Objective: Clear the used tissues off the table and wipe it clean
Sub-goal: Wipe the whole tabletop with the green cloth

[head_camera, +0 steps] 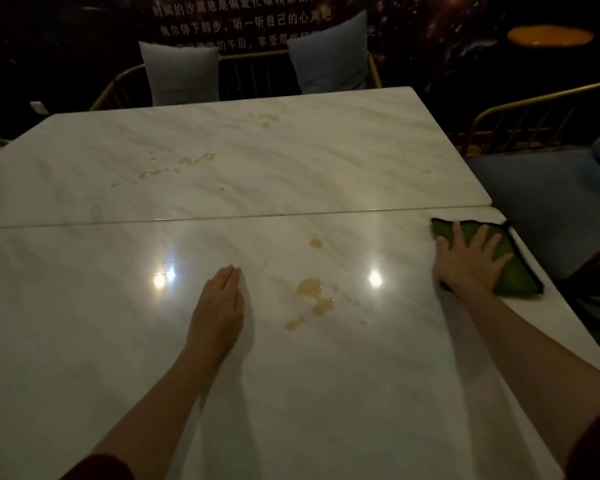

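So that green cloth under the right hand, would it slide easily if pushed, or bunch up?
Probably slides easily: the table looks glossy, and the right hand presses the green cloth down. It lies thin and flat, so it is likely floppy and would droop if lifted. Crossing the brownish puddles it may soak and drag more.
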